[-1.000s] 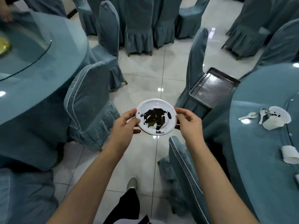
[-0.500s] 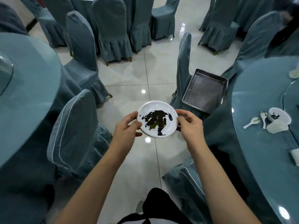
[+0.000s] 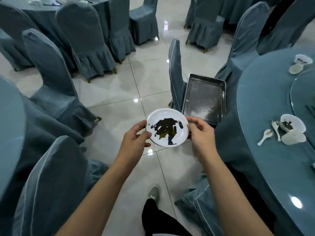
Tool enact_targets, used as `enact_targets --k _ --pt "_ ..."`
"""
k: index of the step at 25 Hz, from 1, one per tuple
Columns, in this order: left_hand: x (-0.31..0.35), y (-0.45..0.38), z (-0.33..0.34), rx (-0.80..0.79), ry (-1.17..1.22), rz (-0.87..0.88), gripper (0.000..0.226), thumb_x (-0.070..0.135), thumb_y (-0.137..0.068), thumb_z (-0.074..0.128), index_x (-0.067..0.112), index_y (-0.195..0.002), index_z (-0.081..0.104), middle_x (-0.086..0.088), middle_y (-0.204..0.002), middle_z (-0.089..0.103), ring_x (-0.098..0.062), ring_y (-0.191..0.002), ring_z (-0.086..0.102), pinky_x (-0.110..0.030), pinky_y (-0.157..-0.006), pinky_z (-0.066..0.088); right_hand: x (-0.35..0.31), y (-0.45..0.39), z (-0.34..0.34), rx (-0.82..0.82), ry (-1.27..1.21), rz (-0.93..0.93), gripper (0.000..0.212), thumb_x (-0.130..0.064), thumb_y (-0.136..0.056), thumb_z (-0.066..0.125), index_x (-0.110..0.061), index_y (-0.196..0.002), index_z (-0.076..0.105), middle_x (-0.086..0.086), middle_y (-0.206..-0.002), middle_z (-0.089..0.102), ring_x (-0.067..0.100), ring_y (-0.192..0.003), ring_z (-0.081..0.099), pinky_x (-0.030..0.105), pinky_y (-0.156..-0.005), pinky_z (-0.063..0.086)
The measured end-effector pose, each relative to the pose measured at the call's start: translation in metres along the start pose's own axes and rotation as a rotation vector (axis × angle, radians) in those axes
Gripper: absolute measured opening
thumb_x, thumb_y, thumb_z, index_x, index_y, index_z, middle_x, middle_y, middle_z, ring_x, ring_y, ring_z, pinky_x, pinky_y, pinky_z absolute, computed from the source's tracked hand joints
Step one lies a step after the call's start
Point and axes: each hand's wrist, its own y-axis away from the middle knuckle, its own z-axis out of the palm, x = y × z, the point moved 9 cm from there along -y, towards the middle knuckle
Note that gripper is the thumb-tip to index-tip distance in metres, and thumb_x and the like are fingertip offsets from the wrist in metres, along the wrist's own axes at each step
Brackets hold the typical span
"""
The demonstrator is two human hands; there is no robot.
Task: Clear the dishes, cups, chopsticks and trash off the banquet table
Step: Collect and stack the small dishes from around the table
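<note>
A: Where is the plate (image 3: 167, 127) at this moment?

B: It is in the air, over the tiled floor, carried by both hands. The left hand (image 3: 136, 136) pinches its left rim, thumb on top and fingers curled below. The right hand (image 3: 200, 132) holds the right rim in the same way. Dark food remains are smeared in the middle of it.

A: And where should it go, in your opinion?

B: I judge the metal tray (image 3: 204, 99) is the goal. It rests on the seat of a covered chair (image 3: 175, 72), just beside the round surface (image 3: 265, 133).

A: Which way does the tray lie from the hands?

B: Ahead and a little to the right. Its near short edge is close to the right hand, so the right hand is the nearer one. The long axis of the tray runs away from the person.

A: So what does the move need?

B: Probably a short push forward and right, keeping the plate level so the remains do not slide. More bowls (image 3: 293, 124) and spoons (image 3: 265, 136) wait on the surface.
</note>
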Motion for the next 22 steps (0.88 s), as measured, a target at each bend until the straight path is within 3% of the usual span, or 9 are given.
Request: enact_targets --k 7,11,15,22 --pt "0.036 -0.108 0.032 -0.091 -0.064 -0.013 0.041 0.029 -0.074 0.059 0.038 -0.113 0.066 0.029 -0.101 0.070 -0.001 -0.083 0.068 -0.028 -0.073 0.058 -0.009 -0.082 0.011 0.115 -0.064 0.087 0.025 -0.003 -0.091 0.060 -0.022 -0.096 0.076 -0.003 -0.075 0.074 0.013 -0.069 0.068 0.029 -0.061 0.058" --pt "0.053 -0.149 0.060 -0.139 -0.075 -0.011 0.043 0.031 -0.075 0.059 0.037 -0.117 0.067 0.023 -0.103 0.072 -0.005 -0.084 0.069 -0.033 -0.078 0.060 -0.028 -0.122 -0.001 0.163 -0.021 0.071 0.026 -0.007 -0.091 0.059 -0.025 -0.098 0.077 -0.006 -0.072 0.073 0.013 -0.063 0.066 0.028 -0.051 0.055" --pt "0.066 -0.188 0.090 -0.176 -0.078 -0.016 0.039 0.030 -0.075 0.058 0.041 -0.111 0.069 0.020 -0.104 0.072 -0.009 -0.092 0.069 -0.024 -0.070 0.056 -0.034 -0.157 -0.018 0.225 -0.009 0.061 0.028 -0.006 -0.091 0.059 -0.026 -0.096 0.078 -0.003 -0.082 0.076 0.014 -0.074 0.072 0.033 -0.063 0.062" --pt "0.082 -0.260 0.163 -0.296 -0.117 -0.013 0.037 0.005 -0.095 0.054 0.037 -0.109 0.068 0.008 -0.109 0.072 -0.014 -0.097 0.068 -0.025 -0.070 0.057 -0.038 -0.223 -0.056 0.348 -0.007 0.066 0.029 -0.005 -0.091 0.059 -0.027 -0.093 0.078 -0.009 -0.080 0.076 0.005 -0.072 0.071 0.022 -0.059 0.058"
